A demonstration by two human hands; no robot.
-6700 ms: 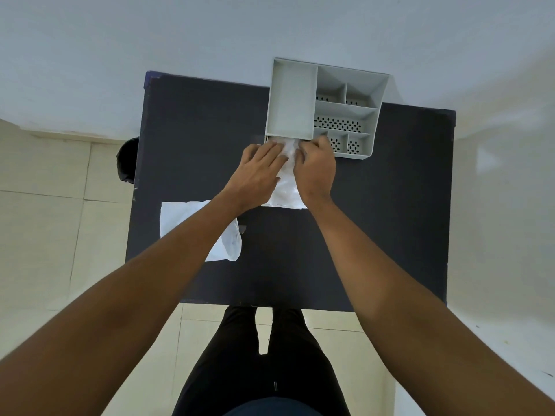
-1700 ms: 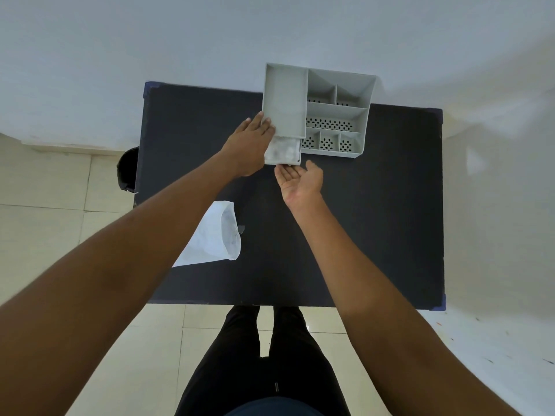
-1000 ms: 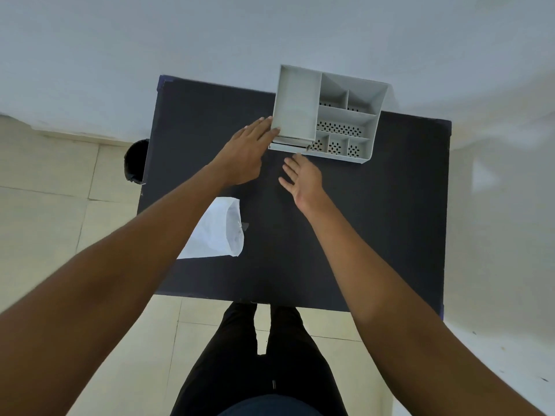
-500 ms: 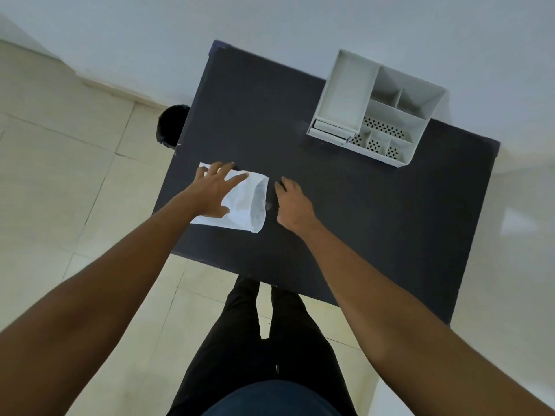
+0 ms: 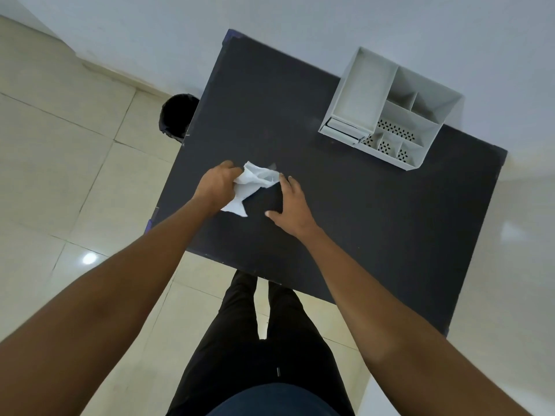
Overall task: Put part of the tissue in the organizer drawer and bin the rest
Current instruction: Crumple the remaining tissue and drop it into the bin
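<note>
My left hand point(image 5: 216, 184) grips the tissue point(image 5: 250, 184); my right hand point(image 5: 290, 205) is open. I should scrunch it small for the bin point(image 5: 177, 115).

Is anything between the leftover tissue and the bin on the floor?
Nothing visible. The left hand grips the crumpled tissue near the table's left side; the black bin stands open on the floor just past that edge, with only bare tabletop between.

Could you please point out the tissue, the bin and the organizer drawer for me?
tissue point(image 5: 250, 187), head view, on its crumpled middle.
bin point(image 5: 177, 115), head view, on its dark inside.
drawer point(image 5: 345, 129), head view, on its front face.
</note>
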